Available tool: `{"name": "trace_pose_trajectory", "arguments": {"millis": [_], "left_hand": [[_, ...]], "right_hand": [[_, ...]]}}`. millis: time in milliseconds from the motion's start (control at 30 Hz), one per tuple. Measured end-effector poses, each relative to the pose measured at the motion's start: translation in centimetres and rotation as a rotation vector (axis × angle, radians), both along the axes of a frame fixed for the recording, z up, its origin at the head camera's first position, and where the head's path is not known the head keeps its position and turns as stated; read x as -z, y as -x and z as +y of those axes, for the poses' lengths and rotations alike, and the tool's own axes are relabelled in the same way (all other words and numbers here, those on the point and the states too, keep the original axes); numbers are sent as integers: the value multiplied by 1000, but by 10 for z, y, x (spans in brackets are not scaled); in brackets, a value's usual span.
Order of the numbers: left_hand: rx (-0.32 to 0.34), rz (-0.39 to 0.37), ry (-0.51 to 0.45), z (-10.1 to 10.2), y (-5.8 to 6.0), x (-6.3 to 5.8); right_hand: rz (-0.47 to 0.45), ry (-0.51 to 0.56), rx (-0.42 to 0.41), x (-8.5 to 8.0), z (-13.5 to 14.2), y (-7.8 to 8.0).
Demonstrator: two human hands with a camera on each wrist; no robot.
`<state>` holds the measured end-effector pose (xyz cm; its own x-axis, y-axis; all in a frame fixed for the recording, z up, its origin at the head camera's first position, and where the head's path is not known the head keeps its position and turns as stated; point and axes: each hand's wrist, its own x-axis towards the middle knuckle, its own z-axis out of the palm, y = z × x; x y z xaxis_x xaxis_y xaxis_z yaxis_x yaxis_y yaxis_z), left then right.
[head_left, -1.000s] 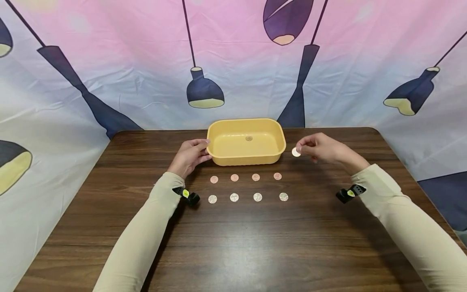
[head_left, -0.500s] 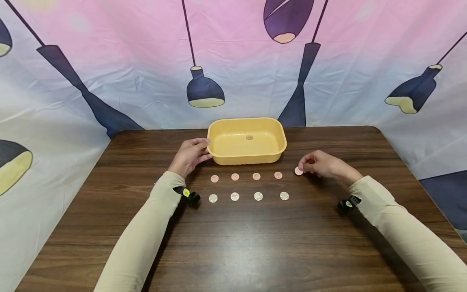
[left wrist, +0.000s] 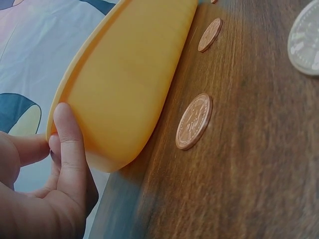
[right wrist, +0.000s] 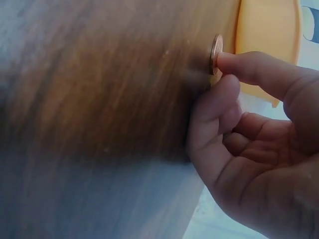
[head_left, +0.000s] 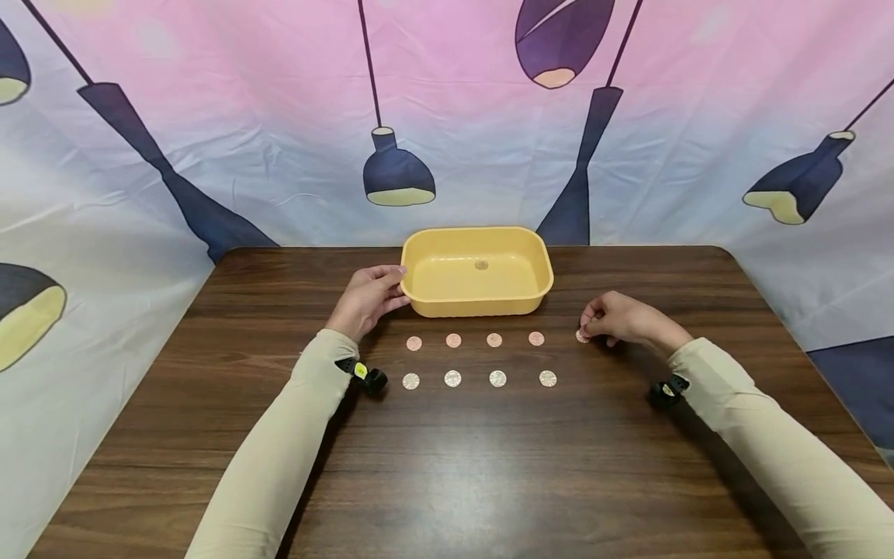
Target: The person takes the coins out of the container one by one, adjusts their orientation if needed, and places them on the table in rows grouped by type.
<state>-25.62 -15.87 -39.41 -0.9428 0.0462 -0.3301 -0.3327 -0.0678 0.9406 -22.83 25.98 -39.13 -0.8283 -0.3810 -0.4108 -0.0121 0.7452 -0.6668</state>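
Observation:
My left hand [head_left: 366, 299] holds the left end of a yellow plastic tub [head_left: 478, 307], thumb at the rim and fingers against the outer wall. In the left wrist view the fingers [left wrist: 70, 149] press on that wall. My right hand [head_left: 621, 317] pinches a copper coin [right wrist: 216, 55] with thumb and index finger, low at the table surface. This coin lines up with the right end of a row of several copper coins [head_left: 494, 340]. Nearer me lies a row of several silver coins [head_left: 497, 379].
A small round, coin-like disc [head_left: 481, 265] shows on the tub's floor. The brown wooden table [head_left: 447, 481] ends at a printed cloth backdrop [head_left: 279, 155] just behind the tub. Both forearms reach in from the sides.
My right hand has brought the copper coin from beside the tub toward me and down to the table, at the row's right end. The left hand stays on the tub.

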Motion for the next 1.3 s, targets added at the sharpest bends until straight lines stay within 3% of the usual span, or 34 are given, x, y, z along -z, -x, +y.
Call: {"name": "trace_pose_trajectory", "arguments": {"millis": [300, 733, 1067, 1300], "left_hand": [[1, 0, -4, -1, 2, 2], [6, 3, -13, -1, 2, 3], [5, 2, -41, -1, 2, 3], [5, 4, -38, -1, 2, 3]], "right_hand": [[-6, 39, -18, 4, 2, 1], [57, -32, -54, 3, 1, -2], [75, 53, -52, 5, 5, -4], [73, 57, -51, 6, 6, -3]]}}
